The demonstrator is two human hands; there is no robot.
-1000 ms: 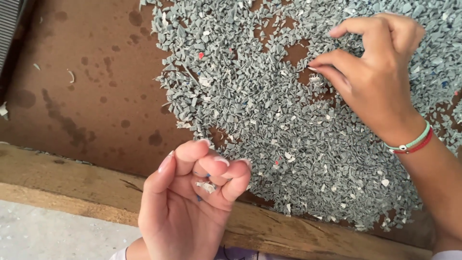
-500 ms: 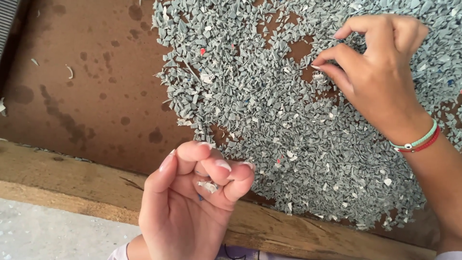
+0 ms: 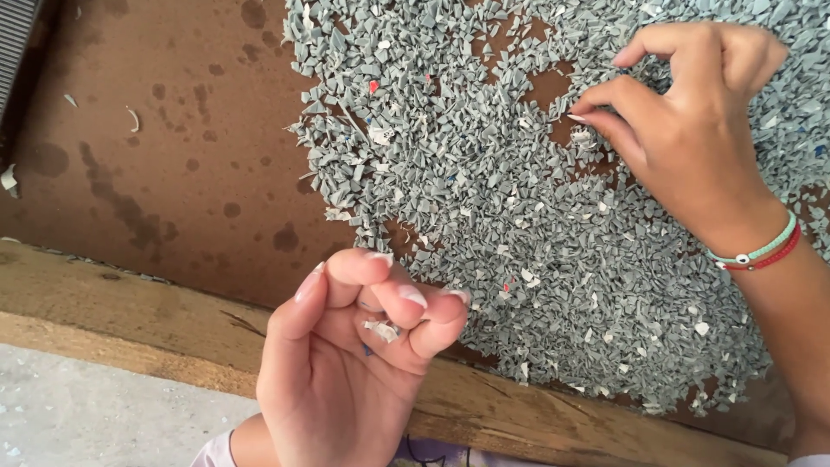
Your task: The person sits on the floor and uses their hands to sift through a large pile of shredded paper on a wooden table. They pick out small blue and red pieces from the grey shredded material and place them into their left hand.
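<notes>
A wide spread of small grey plastic flakes (image 3: 519, 216) covers the brown board (image 3: 173, 173), with a few red flakes (image 3: 373, 86) and white flakes among them. My left hand (image 3: 354, 363) hovers over the wooden edge, palm up and fingers curled, cupping a few picked white chips (image 3: 380, 329). My right hand (image 3: 692, 130) rests on the pile at the upper right; its thumb and forefinger pinch at a pale flake (image 3: 577, 121) beside a bare patch. Two thin bracelets, green and red, circle its wrist (image 3: 756, 255).
A rough wooden rail (image 3: 130, 303) borders the board along the near edge. Below it lies grey concrete floor (image 3: 86, 406). Dark stains and a few stray pale slivers (image 3: 131, 117) mark the bare left part of the board. A dark ribbed object (image 3: 13, 52) sits at the far left.
My right hand slid slightly down and left across the pile and closed its fingertips on a pale flake. My left hand stayed cupped in place.
</notes>
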